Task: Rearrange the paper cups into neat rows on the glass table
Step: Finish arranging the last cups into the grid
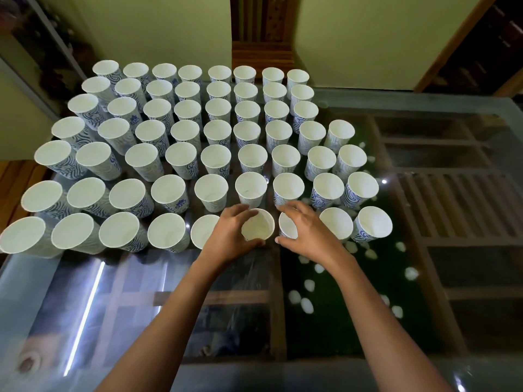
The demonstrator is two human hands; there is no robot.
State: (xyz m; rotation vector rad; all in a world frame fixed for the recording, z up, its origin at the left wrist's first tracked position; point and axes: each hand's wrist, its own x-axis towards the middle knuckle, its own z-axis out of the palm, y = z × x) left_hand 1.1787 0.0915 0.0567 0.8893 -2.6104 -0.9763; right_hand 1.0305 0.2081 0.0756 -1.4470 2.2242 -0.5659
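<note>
Paper cups in rows on glass table; left hand grips front-row cup, right hand grips neighbouring cup.

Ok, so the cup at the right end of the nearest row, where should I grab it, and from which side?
Probably pinch the end cup round its upper wall, just below the rim, coming in from its right or near side. It stands upright, mouth up, with bare glass table on those sides, while neighbour cups crowd its left and back.
</note>
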